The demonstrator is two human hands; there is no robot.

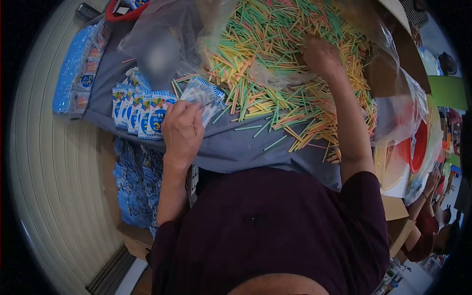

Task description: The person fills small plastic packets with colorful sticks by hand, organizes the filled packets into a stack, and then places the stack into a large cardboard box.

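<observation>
A large heap of thin green, yellow and pink sticks (275, 105) spreads over the grey cloth (231, 152). My right hand (322, 56) reaches into the heap, its fingertips hidden among the sticks. My left hand (184, 125) is closed, thumb and fingers pinching the edge of a clear-and-blue packet (201, 96). Just left of that hand, several blue-and-white printed packets (142, 115) lie overlapped in a row. A few loose sticks lie beside the pinched packet.
Bundled blue packets (78, 71) lie at the far left. Below them is a cardboard box (135, 241) of blue packets. Clear plastic sheeting (393, 108) edges the heap. A red basket (419, 147) stands at the right, with other people (425, 231) beyond.
</observation>
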